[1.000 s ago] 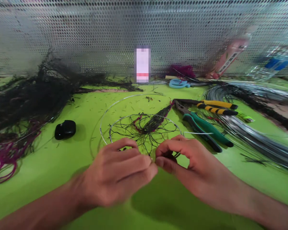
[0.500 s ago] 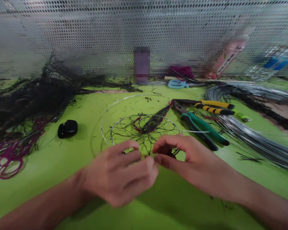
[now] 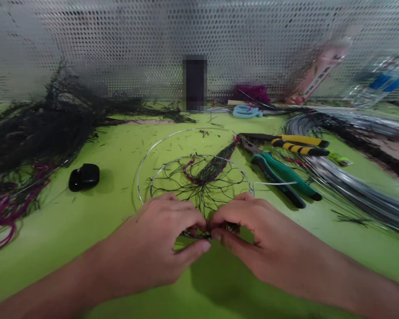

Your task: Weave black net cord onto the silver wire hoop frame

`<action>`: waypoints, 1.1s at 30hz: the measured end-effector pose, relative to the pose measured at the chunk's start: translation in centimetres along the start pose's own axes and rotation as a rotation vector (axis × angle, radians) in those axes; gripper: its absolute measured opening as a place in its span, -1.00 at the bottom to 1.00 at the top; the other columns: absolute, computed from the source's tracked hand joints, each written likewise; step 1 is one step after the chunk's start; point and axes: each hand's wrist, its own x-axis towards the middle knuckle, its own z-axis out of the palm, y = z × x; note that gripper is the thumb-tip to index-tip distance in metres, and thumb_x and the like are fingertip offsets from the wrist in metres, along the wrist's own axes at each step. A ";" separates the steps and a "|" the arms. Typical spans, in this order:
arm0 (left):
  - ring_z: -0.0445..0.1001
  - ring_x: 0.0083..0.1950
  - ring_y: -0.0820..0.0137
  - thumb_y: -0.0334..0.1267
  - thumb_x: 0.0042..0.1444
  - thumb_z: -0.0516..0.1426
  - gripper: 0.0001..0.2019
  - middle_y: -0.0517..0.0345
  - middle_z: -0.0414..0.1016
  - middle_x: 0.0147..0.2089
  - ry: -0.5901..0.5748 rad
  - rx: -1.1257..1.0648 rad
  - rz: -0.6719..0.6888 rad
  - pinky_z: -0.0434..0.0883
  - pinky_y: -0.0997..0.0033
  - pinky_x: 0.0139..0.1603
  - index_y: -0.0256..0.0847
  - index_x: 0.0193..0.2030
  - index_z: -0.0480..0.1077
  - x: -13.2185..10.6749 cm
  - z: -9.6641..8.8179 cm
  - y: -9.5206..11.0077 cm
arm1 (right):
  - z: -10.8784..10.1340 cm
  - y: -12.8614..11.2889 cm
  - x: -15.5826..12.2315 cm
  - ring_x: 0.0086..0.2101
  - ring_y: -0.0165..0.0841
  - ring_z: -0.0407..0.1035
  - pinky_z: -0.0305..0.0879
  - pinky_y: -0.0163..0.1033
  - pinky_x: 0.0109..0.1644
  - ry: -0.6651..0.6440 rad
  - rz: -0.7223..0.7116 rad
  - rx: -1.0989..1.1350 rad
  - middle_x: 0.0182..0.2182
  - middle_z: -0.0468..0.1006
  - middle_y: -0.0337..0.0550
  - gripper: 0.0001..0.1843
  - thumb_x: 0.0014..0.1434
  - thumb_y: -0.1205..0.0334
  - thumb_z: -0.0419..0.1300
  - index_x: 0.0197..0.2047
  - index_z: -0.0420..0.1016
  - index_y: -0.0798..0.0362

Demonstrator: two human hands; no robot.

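Observation:
A wire hoop (image 3: 152, 181) with black netting (image 3: 216, 170) strung across it lies on the green table, its near rim between my hands. My left hand (image 3: 166, 239) has its thumb and fingers closed on that near rim. Right beside it, my right hand (image 3: 249, 235) pinches the rim and the black cord there. The fingertips of both hands almost meet, and the exact knot between them is hidden. A magenta cord (image 3: 236, 139) ties off the bunched end of the netting. A free wire end (image 3: 274, 182) sticks out to the right of the hoop.
Green-handled pliers (image 3: 279, 173) and yellow-handled pliers (image 3: 299, 144) lie to the right, beside a coil of wire (image 3: 346, 190). At left are a black case (image 3: 84, 177), magenta cord (image 3: 3, 226) and a dark net heap (image 3: 36, 128). Blue scissors (image 3: 246, 111) and bottles (image 3: 322, 71) stand farther back.
My left hand has turned and its thumb has moved under the near rim, fingers closing on it. My right hand has stayed at the rim, slightly lower. The view has shifted a little.

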 end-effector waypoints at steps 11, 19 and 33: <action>0.52 -0.25 0.38 -0.29 0.16 0.28 -0.99 0.34 0.58 -0.31 0.056 -0.116 -0.085 0.34 0.32 -0.15 -0.09 -0.28 0.54 0.2 0.5 0.2 | 0.1 -0.6 0.3 -0.34 -0.31 0.33 0.13 -0.12 -0.19 0.006 0.054 0.016 -0.45 0.56 -0.30 -0.75 0.31 0.39 0.13 -0.35 0.55 -0.02; 0.47 -0.35 0.43 -0.39 0.13 0.26 -0.95 0.31 0.54 -0.38 0.217 -0.082 0.069 0.31 0.37 -0.29 -0.16 -0.32 0.52 0.1 1.3 0.2 | 0.3 -0.8 0.5 -0.27 -0.18 0.37 0.22 -0.05 -0.19 0.015 0.129 0.025 -0.45 0.57 -0.22 -0.73 0.31 0.37 0.11 -0.38 0.56 -0.04; 0.30 -0.47 0.46 -0.41 0.17 0.15 -0.89 0.27 0.39 -0.45 0.358 0.185 0.261 0.22 0.38 -0.44 -0.21 -0.39 0.39 0.2 1.6 0.0 | -0.9 -0.8 0.7 -0.32 -0.29 0.51 0.34 -0.22 -0.31 0.099 -0.020 0.034 -0.38 0.65 -0.26 -0.78 0.31 0.37 0.18 -0.35 0.58 -0.03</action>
